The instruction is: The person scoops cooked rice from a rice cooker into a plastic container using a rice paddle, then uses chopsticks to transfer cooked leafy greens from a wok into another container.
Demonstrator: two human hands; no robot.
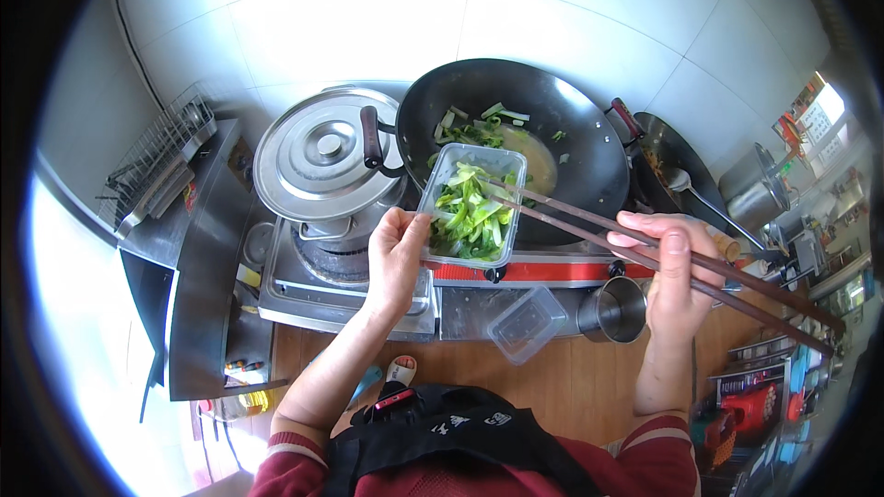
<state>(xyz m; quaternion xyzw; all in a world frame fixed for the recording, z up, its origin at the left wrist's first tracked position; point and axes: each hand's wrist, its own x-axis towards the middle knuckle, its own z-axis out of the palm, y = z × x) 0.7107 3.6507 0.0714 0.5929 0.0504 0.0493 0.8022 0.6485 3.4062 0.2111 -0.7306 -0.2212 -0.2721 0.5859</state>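
My left hand (399, 255) grips the left edge of a clear plastic container (519, 169) holding chopped leafy greens (469, 214). The container is over the near left rim of a large black wok (587, 159). Long wooden chopsticks (587, 228) are in my right hand (680, 262), their tips at the greens in the container. Inside the wok lie more greens (494, 130) and a pale, cloudy liquid (539, 155). The container hides part of the wok's near side.
Left of the wok stands a lidded steel pot (324, 179) on a gas stove (304, 304). To the right are a smaller pan (690, 152) with a metal ladle (718, 208) in it and a steel pot (756, 197). An empty plastic container (528, 324) and a metal cup (612, 310) sit at the front edge.
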